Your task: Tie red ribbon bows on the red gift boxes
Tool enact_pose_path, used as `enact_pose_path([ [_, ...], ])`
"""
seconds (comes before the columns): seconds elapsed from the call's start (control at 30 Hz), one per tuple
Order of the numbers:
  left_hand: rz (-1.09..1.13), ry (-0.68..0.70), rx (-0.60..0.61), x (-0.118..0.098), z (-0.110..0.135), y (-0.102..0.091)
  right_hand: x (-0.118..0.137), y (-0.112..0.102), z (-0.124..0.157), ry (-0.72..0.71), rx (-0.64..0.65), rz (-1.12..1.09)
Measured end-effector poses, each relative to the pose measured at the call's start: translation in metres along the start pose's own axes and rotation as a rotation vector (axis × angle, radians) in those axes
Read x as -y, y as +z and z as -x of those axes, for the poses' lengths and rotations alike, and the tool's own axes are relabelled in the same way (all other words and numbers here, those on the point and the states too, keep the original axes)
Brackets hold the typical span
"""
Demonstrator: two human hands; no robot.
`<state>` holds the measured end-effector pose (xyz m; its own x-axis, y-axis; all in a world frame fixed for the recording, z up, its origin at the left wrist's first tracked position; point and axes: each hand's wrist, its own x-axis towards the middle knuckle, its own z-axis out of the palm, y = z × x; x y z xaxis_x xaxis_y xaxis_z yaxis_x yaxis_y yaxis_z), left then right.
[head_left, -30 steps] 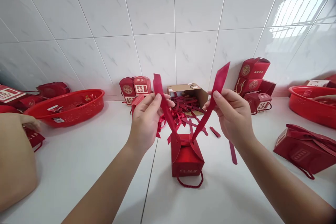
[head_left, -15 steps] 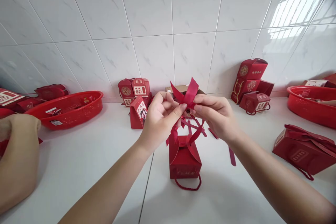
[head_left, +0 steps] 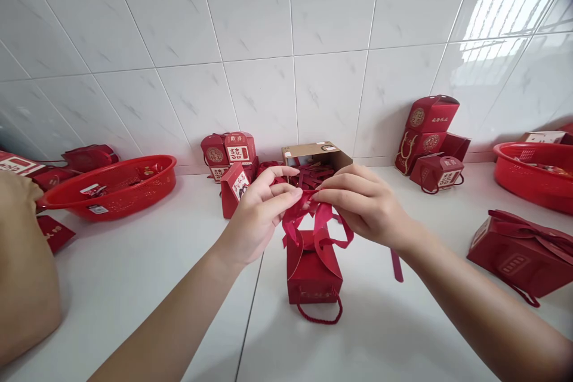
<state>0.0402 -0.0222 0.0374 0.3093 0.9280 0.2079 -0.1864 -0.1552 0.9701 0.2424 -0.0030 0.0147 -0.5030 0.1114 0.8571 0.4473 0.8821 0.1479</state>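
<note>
A small red gift box [head_left: 314, 274] stands upright on the white table in front of me, its curved flaps folded in on top and a twisted cord handle [head_left: 320, 320] hanging at its near side. Red ribbon [head_left: 293, 222] rises in loops from the box top to my fingers. Thumb and fingers of my left hand [head_left: 264, 209] are pinched on the ribbon from the left. From the right, my right hand [head_left: 364, 203] grips the same ribbon, fingertips close to the left ones. The knot is partly hidden by my fingers.
Behind the hands lies a cardboard box [head_left: 313, 149] full of dark red ribbon strips. Red baskets [head_left: 111, 203] stand at both sides. Several red gift boxes stand around, including a large one [head_left: 519, 256] at right. Another person's arm [head_left: 27, 274] reaches in at left.
Both hands have moved slightly lower, and the ribbon ends that pointed up now hang down in loops. The cardboard box shows more. At left, the other person's arm has shifted.
</note>
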Motion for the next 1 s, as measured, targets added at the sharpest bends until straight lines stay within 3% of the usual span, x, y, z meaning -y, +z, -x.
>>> enact_pose_path([
  [0.07, -0.077, 0.025, -0.002, 0.001, 0.002, 0.002, 0.002, 0.003, 0.001, 0.017, -0.034, 0.033],
  [0.13, -0.230, 0.142, -0.039, 0.005, 0.005, 0.005, 0.007, 0.005, 0.003, 0.090, -0.102, -0.020],
  [0.27, -0.686, 0.593, -0.223, 0.012, 0.012, -0.001, 0.021, 0.006, 0.011, 0.516, -0.285, -0.300],
  [0.37, -0.957, 0.705, -0.379, 0.014, 0.020, -0.020, 0.027, -0.001, 0.027, 0.808, -0.338, -0.374],
  [0.47, -1.159, 0.614, -0.495, 0.018, 0.035, -0.050, 0.027, -0.013, 0.055, 1.013, -0.209, -0.285],
  [0.53, -1.269, 0.474, -0.513, 0.026, 0.048, -0.075, 0.026, -0.022, 0.078, 1.125, -0.065, -0.169],
  [0.63, -1.329, 0.187, -0.436, 0.047, 0.069, -0.109, 0.027, -0.032, 0.116, 1.256, 0.160, 0.024],
  [0.73, -1.306, -0.060, -0.294, 0.074, 0.085, -0.129, 0.030, -0.034, 0.145, 1.356, 0.353, 0.066],
  [0.8, -1.282, -0.138, -0.208, 0.088, 0.089, -0.132, 0.031, -0.032, 0.154, 1.404, 0.455, 0.034],
  [0.87, -1.280, -0.120, -0.148, 0.097, 0.086, -0.128, 0.031, -0.028, 0.154, 1.418, 0.497, 0.065],
  [1.0, -1.258, 0.089, -0.209, 0.095, 0.068, -0.105, 0.030, -0.019, 0.131, 1.246, 0.325, 0.264],
])
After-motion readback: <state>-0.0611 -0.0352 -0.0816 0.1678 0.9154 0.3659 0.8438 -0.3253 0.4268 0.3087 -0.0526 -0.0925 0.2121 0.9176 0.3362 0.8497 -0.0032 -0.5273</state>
